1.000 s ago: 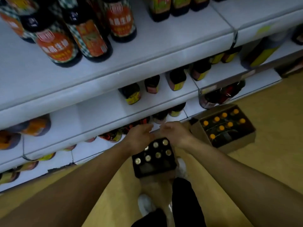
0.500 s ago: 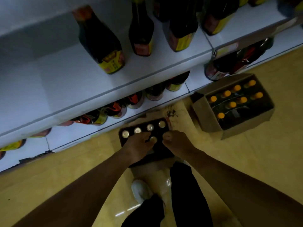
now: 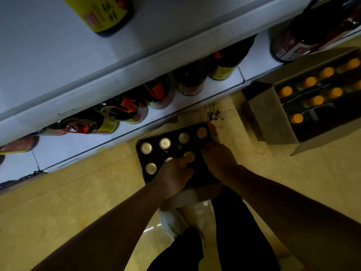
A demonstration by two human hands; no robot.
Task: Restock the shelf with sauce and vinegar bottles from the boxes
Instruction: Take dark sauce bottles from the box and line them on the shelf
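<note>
While both reach in, the left hand (image 3: pixel 175 173) touches a bottle cap (image 3: pixel 189 156).

Yellow tiled floor (image 3: pixel 82 202) carries dark box (image 3: pixel 173 153) of gold-capped bottles near shelf base; cardboard box (image 3: pixel 273 118) of orange-capped bottles to its right. White bottom shelf (image 3: pixel 220 89) holds row of dark bottles (image 3: pixel 158 94).
</note>
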